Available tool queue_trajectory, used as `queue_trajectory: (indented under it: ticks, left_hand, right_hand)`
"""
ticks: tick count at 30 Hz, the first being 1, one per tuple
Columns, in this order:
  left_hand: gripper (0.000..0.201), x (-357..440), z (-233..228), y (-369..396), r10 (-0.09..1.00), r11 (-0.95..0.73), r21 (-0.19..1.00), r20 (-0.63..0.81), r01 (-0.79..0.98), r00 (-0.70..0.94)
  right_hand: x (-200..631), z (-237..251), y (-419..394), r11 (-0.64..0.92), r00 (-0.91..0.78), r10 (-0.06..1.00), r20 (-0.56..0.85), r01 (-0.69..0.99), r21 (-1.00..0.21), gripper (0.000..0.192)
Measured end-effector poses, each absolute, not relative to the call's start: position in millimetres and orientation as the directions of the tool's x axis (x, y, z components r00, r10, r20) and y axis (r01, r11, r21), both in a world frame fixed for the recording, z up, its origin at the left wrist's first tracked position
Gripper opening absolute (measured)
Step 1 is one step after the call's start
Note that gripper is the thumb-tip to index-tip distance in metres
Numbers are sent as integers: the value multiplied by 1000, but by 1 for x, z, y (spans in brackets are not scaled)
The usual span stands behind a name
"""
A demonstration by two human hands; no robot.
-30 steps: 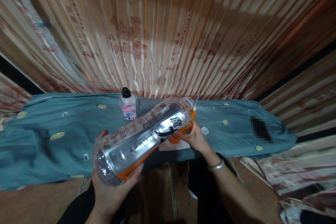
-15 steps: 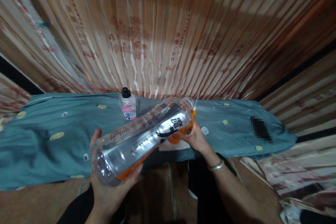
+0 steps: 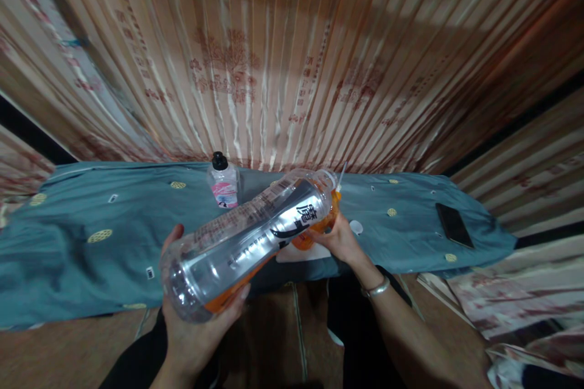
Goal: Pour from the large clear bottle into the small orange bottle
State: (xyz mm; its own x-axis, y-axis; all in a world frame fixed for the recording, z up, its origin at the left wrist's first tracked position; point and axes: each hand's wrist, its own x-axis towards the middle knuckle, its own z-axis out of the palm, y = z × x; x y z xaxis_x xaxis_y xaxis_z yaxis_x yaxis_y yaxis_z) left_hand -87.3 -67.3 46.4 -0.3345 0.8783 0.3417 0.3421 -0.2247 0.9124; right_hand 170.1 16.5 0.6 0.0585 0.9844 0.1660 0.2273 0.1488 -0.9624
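Operator: Left grip [image 3: 194,328] is wrapping the base of the large clear bottle [image 3: 249,237], fingers pressed against its wall. Where is the bottle lying?

Inspector: It is tilting nearly flat, mouth pointing away, above the near edge of the worktop [image 3: 91,255] under the blue-green cloth.

Operator: And the right grip [image 3: 340,240]?

Inspector: It is closing around an orange container [image 3: 314,228] touching the bottle's neck end.

Operator: What else is resting there?

Inspector: A small pink-labelled bottle [image 3: 222,182] is standing upright behind; a dark phone [image 3: 454,225] is lying well apart, to the right.
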Motion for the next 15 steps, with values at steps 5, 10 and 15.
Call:
queue_trajectory:
  ticks: [5, 10, 15]
  left_hand:
    - [98, -84, 50, -68, 862, -222, 908, 353, 355, -363]
    - [102, -88, 47, -67, 882, -221, 919, 330, 325, -336]
    - [108, -89, 46, -67, 891, -216, 913, 329, 347, -313]
  right_hand:
    - [167, 5, 16, 189, 73, 974, 214, 252, -949, 54]
    - [168, 4, 16, 178, 69, 977, 202, 263, -948, 57]
    - [169, 4, 16, 182, 62, 977, 204, 260, -948, 56]
